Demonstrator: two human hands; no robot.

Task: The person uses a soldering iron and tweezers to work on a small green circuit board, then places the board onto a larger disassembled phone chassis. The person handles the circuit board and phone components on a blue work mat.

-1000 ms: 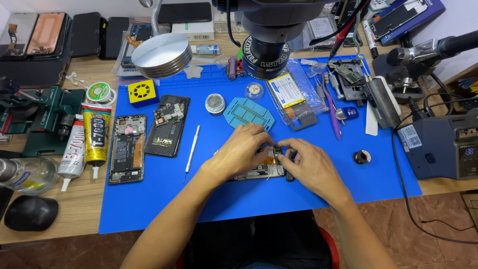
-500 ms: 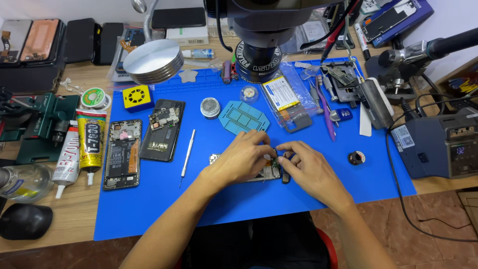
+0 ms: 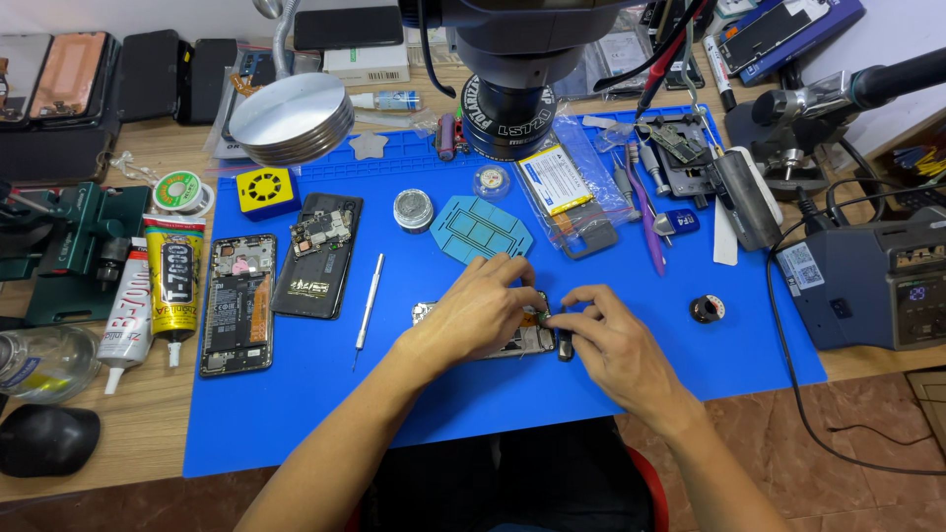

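Both hands on an opened phone at the middle of the blue mat

The left hand point(image 3: 480, 307) lies over an opened phone point(image 3: 512, 340) that rests flat on the blue mat point(image 3: 473, 394), pinning it down with fingers curled over its upper edge. The right hand point(image 3: 603, 340) comes in from the other side, its thumb and forefinger pinched together at the phone's right end, just beside a small dark part point(image 3: 564, 347) lying on the mat. Whether those fingertips actually grasp something tiny or only press on the board I cannot tell, since the hands hide most of the phone.

Risks, as I judge them:
- A very small piece pinched between fingertips could slip and vanish among the clutter; the mat holds many loose bits nearby.
- The metal prying tool point(image 3: 369, 302) lies to the left and a solder wick roll point(image 3: 706, 309) to the right, both near enough to be knocked by a forearm or wrist.
- Pressing hard with the left hand could bend the thin board or strain a ribbon cable under the palm.
- The microscope head point(image 3: 512, 94) hangs above the far side of the mat; lifting the hands carelessly could bump it.
- Two more open phones point(image 3: 236, 303) sit well apart on the left, out of harm's way
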